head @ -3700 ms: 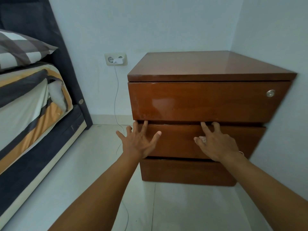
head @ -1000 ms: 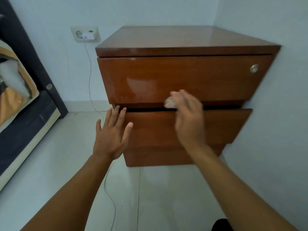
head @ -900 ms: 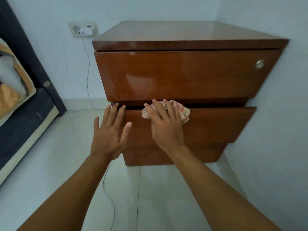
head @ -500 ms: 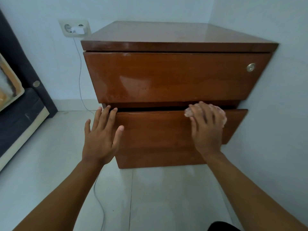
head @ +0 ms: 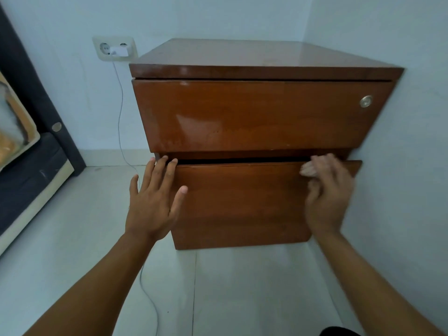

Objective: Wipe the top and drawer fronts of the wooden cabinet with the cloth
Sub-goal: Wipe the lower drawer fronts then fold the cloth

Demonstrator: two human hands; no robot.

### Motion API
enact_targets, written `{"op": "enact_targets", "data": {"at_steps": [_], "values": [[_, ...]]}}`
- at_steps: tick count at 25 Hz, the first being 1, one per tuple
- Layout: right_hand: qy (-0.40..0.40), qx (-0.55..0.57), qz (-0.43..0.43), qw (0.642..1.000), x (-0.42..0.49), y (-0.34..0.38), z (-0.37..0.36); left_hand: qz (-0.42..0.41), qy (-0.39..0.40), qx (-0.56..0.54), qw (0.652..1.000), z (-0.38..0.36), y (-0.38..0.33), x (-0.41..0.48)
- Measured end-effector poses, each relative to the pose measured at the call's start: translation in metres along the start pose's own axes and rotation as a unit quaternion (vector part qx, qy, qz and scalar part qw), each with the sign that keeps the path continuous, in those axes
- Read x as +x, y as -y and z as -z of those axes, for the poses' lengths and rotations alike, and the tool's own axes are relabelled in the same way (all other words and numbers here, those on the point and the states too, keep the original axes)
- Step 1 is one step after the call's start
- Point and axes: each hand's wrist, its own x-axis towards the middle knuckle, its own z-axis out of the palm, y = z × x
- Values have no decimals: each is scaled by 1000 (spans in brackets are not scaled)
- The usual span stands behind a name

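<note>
A glossy brown wooden cabinet [head: 254,112] stands in the room corner, with a bare top and stacked drawers. Its middle drawer front [head: 242,202] sticks out a little, leaving a dark gap above it. My left hand [head: 155,202] lies flat with spread fingers on that drawer's left end, fingertips at its top edge. My right hand [head: 327,192] is blurred and presses a small pale cloth [head: 309,169] against the drawer's upper right corner. Most of the cloth is hidden under my fingers.
The right wall [head: 400,166] touches the cabinet's side. A wall socket [head: 114,48] with a white plug feeds a thin cable [head: 121,112] running down across the tiled floor [head: 72,238]. A dark bed frame [head: 31,170] sits at the left.
My right hand has slid the cloth along the middle drawer's top edge from the middle to its right end. My left hand has stayed on the drawer's left end.
</note>
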Motion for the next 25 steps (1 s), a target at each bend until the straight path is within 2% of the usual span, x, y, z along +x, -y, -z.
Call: {"op": "enact_targets", "data": {"at_steps": [3,6,9,12,15,18,22,25], "values": [[55,59,123,989,-36,86,-38,-16,-12,12,1000,-4,5,-1],[143,30,167,975,-68,146,-94,-26,-35,21,999,-7,7,-2],[186,-43,167,967,-96,145,-125,-27,-56,12,998,-9,6,2],[173,-68,175,967,-99,104,-128,-15,-79,4,997,-12,-1,7],[145,-106,113,977,-89,39,-114,-10,-93,-1,996,-14,-6,7],[118,-134,-5,984,-77,-19,-89,-14,-99,7,995,-16,-9,4],[111,-93,-85,986,-55,-65,-60,-16,-106,5,994,-18,-11,3],[80,-41,-172,981,-48,-70,-51,-20,-104,4,994,-18,-9,3]]}}
